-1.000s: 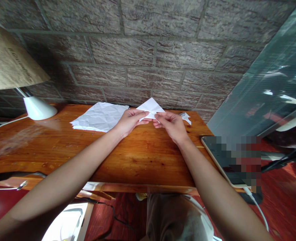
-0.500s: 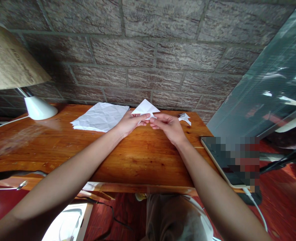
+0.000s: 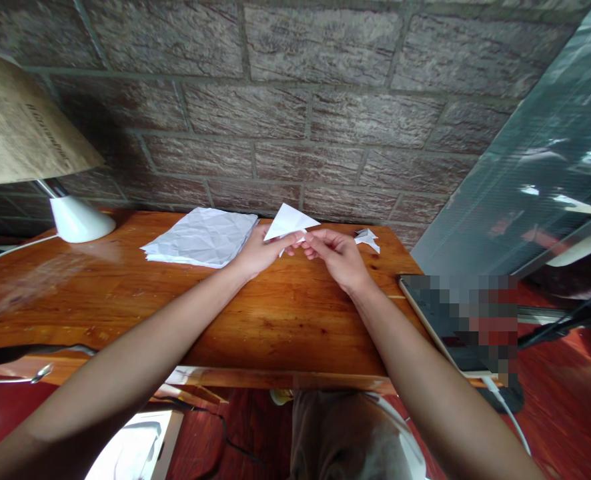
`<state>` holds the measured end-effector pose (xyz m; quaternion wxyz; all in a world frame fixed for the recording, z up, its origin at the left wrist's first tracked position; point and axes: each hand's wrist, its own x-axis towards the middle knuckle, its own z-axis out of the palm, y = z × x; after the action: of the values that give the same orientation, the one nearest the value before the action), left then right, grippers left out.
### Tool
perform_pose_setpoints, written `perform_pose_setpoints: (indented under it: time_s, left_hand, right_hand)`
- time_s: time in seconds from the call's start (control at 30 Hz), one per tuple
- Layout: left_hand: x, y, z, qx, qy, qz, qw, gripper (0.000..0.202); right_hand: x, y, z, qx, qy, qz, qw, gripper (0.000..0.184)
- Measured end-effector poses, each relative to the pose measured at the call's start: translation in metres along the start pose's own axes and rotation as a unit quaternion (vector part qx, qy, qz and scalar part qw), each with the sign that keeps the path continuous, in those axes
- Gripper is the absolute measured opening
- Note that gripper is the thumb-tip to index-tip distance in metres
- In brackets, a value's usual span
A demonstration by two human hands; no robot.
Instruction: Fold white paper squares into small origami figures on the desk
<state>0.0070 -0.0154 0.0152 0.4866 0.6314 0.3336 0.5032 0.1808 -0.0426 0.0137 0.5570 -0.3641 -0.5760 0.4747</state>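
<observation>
A small white folded paper (image 3: 290, 220) is held up between my two hands above the far side of the table. Its upper part is a flat triangle; the lower folds are partly covered by fingers. My left hand (image 3: 263, 252) pinches it from the left, thumb across the front. On the right, my right hand (image 3: 338, 255) has thumb and forefinger closed on its lower right part. Just beyond that hand lies another folded white paper piece (image 3: 368, 240). A stack of creased white paper sheets (image 3: 200, 237) rests left of my left hand.
A lamp with a white base (image 3: 83, 220) and brown paper shade (image 3: 30, 127) stands at the left. The wooden table (image 3: 285, 327) backs onto a brick-patterned wall (image 3: 275, 107). A tablet (image 3: 440, 320) with a white cable (image 3: 508, 410) sits at the right edge.
The folded paper has tilted in my hands, its triangle turning so the left corner drops. Both hands still grip it and have shifted only slightly.
</observation>
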Motion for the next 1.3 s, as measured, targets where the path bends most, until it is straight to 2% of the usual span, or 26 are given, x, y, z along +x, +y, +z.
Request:
perform_pose_setpoints:
  time_s: [0.3,0.57,0.73,0.83,1.13,1.3]
  left_hand:
    - [0.002,-0.004,0.002,-0.014,0.017,-0.004,1.0,0.039]
    - [0.0,0.0,0.007,-0.015,0.023,-0.023,0.999,0.048]
    - [0.005,-0.006,0.003,-0.087,-0.023,-0.062,0.994,0.046]
    - [0.007,-0.009,0.001,-0.105,-0.042,-0.064,0.992,0.044]
    - [0.006,-0.008,0.0,-0.085,-0.073,-0.056,0.992,0.045]
    - [0.005,-0.003,-0.001,-0.006,-0.094,-0.017,0.995,0.051]
  right_hand:
    - [-0.001,0.001,0.004,0.039,0.012,0.035,0.999,0.04]
    - [0.001,0.002,0.003,0.001,0.015,0.024,1.0,0.039]
    - [0.001,0.002,0.001,0.022,0.041,0.046,0.998,0.038]
    - [0.001,0.001,0.0,0.034,0.053,0.056,0.996,0.037]
    - [0.0,-0.004,0.002,0.02,0.051,0.064,0.996,0.041]
    - [0.0,-0.003,0.001,-0.002,0.049,0.056,0.997,0.042]
